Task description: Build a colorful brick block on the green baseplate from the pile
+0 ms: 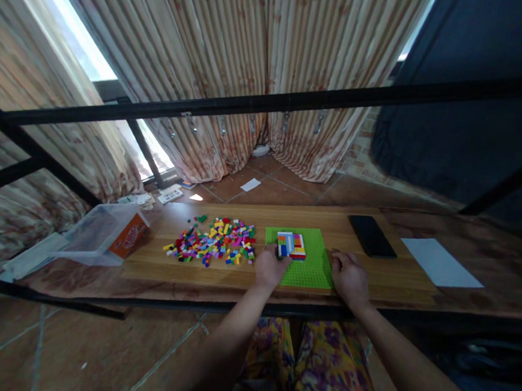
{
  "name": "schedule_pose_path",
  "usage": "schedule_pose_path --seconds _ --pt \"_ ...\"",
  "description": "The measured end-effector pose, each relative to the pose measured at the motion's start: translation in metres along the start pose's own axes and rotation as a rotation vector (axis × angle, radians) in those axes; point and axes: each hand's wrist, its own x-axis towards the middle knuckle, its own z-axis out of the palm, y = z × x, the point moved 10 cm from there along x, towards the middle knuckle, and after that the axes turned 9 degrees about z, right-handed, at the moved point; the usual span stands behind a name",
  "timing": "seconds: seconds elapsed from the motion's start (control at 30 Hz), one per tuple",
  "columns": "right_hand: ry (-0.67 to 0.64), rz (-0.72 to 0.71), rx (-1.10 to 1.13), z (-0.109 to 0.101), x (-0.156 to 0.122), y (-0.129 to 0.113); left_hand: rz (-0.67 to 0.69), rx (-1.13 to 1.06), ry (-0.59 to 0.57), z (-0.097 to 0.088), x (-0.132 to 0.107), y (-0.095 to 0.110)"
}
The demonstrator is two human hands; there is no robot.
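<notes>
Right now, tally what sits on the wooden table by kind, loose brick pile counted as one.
Green baseplate: 1
Brick block built on the baseplate: 1
Loose brick pile: 1
Black phone: 1
White paper sheet: 1
Clear plastic box: 1
Total: 6

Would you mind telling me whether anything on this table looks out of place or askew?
The clear plastic box at the table's left end lies tipped on its side, its opening toward the loose bricks. The bricks stay in one heap, and the green baseplate sits flat between both hands.
</notes>
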Motion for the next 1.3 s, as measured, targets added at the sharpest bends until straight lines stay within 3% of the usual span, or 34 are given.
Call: schedule_pose_path --seconds 0.17,0.33,0.47,0.6,0.7,0.8,0.9,1.03,1.13,1.3 --pt "-0.011 -0.022 0.020 0.001 -0.001 0.001 0.032 0.145 -0.046 0.001 0.005 0.011" --pt "0.005 0.002 0.047 -0.007 -0.016 0.005 0.108 0.151 -0.127 0.004 0.018 0.014" --pt "-0.091 0.019 0.083 -0.013 -0.037 0.000 0.194 0.117 -0.191 0.003 0.035 0.016" --pt "-0.229 0.005 0.164 -0.018 -0.060 -0.016 0.282 0.074 -0.255 0.005 0.052 0.024" --pt "-0.228 -0.068 0.216 -0.027 -0.071 -0.035 0.329 0.057 -0.288 0.009 0.061 0.033" --pt "-0.203 -0.205 0.172 -0.033 -0.075 -0.056 0.332 0.061 -0.263 0.012 0.064 0.038" --pt "-0.246 -0.295 0.104 -0.027 -0.079 -0.069 0.320 0.066 -0.192 0.007 0.059 0.040" --pt "-0.312 -0.318 0.105 -0.013 -0.083 -0.072 0.322 0.064 -0.077 -0.014 0.034 0.032" --pt "-0.330 -0.310 0.134 -0.006 -0.082 -0.069 0.376 0.016 0.084 -0.049 0.001 0.020" --pt "-0.333 -0.322 0.160 0.002 -0.068 -0.067 0.300 0.044 0.264 -0.116 -0.056 -0.034"
